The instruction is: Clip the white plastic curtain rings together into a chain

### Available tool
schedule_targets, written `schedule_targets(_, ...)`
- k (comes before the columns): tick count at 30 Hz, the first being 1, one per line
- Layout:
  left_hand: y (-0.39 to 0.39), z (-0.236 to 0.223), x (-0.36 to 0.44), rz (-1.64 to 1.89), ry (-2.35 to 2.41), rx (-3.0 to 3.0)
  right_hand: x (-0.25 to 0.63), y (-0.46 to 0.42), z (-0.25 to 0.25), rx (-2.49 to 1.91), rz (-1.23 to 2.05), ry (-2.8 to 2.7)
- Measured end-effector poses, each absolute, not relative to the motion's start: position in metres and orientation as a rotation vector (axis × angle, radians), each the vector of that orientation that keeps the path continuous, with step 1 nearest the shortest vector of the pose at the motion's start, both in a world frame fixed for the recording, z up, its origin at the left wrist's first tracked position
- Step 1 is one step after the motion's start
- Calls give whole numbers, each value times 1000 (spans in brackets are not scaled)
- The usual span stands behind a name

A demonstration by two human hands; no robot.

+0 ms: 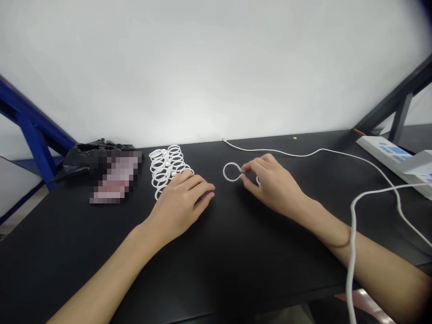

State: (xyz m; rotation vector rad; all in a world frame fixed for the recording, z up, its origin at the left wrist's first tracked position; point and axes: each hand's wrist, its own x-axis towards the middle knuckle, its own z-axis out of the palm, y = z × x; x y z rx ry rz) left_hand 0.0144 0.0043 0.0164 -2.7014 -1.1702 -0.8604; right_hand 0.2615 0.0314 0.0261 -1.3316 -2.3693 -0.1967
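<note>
My right hand (pixel 270 180) is over the middle of the black table, thumb and fingertips pinched on the middle of a white looped cord (pixel 224 173). One round loop of it sticks out to the left of the fingertips, and part of another loop shows beneath the palm. My left hand (pixel 185 198) rests low to the left, its fingers bent and a narrow gap left between thumb and forefinger, with nothing visible in it. Behind and partly under that hand lie several similar white looped cords (pixel 168 164), set in overlapping rows. The hand hides the nearest ones.
A black plastic bag (pixel 81 155) and a blurred-out pinkish item (pixel 118 173) lie at the left. A long white cable (pixel 270 150) crosses the back; a thicker white cable (pixel 353 234) hangs before my right forearm. A white-and-blue box (pixel 388 153) sits at the far right.
</note>
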Motion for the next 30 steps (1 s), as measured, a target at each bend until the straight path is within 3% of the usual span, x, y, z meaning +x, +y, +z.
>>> schedule_targets(7, 1, 16, 22, -943, -1034, -2703, 248, 16, 26, -915, 56, -2495)
schedule_targets(30, 1, 10, 25, -1052, -883, -2769, 242, 11, 18, -806, 366, -2270)
